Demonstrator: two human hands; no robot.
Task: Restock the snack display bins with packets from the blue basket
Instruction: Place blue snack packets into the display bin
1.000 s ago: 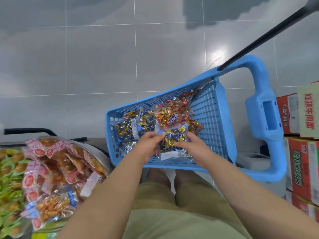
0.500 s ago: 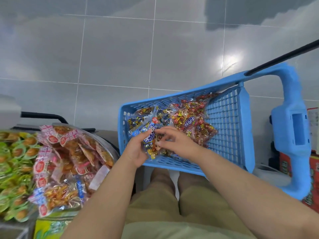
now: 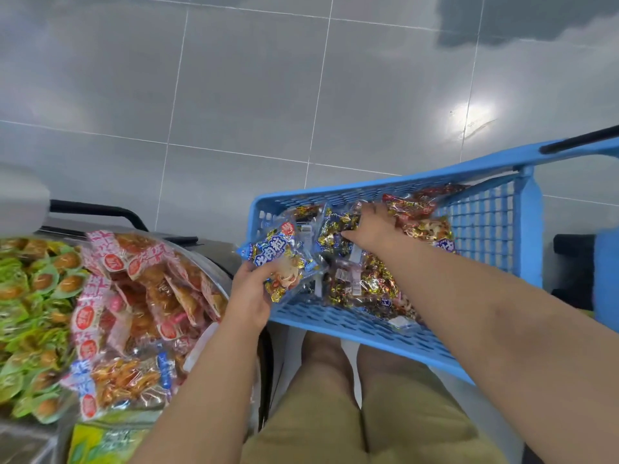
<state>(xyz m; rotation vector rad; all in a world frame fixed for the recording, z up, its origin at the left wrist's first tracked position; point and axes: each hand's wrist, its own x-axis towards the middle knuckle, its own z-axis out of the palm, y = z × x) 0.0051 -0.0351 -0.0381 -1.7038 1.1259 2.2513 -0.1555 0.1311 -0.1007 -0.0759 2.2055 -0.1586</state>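
While the blue basket (image 3: 338, 318) is sitting in front of a person's knees, the left hand (image 3: 249, 296) is gripping a blue-labelled snack packet (image 3: 279, 259) at the basket's near left corner, fingers curled round its lower edge. The right hand (image 3: 371, 226) is reaching palm down into the pile of packets (image 3: 365, 286) lying inside the basket. Its fingertips are sinking among the wrappers, so whether it is pinching one cannot be told. Just left, a round display bin (image 3: 221, 279) is holding red-and-pink packets (image 3: 140, 289), with green ones (image 3: 33, 296) beside them.
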